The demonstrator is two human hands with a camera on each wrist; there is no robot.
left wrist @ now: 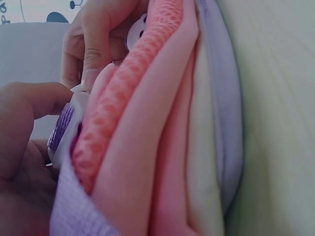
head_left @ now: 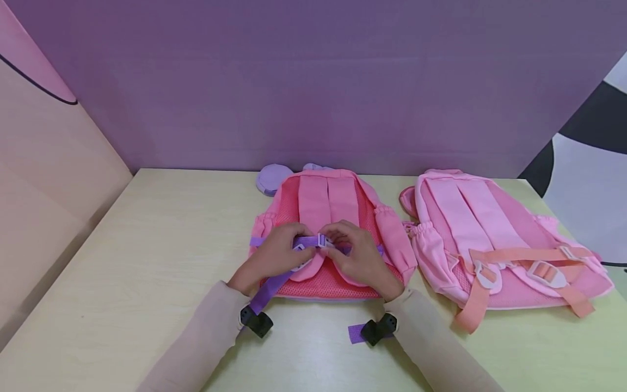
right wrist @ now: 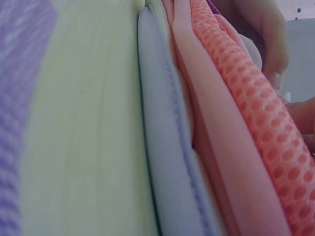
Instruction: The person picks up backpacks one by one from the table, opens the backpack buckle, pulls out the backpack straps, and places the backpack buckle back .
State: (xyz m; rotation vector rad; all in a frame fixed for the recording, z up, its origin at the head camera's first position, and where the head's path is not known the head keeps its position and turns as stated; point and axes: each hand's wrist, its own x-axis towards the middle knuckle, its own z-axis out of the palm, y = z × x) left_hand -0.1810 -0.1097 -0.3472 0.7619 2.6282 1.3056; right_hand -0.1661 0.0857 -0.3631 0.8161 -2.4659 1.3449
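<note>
Left hand [head_left: 276, 251] pinches purple webbing [head_left: 306, 242] at nine o'clock of the white buckle [head_left: 321, 240] that right hand [head_left: 361, 257] pinches, fingers nearly closed on both, presumably steadying it over the coral-pink backpack [head_left: 314, 198].

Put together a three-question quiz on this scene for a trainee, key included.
1. Multiple choice. In the head view, what colour is the webbing across the right backpack?
A) purple
B) orange
C) black

2. True or false. The left hand and right hand are together at a purple strap with a pale buckle.

3. Short answer. In the head view, beside the top of which backpack does the round lilac pouch lie, left or right?

Key: 1. B. 2. True. 3. The left backpack.
</note>
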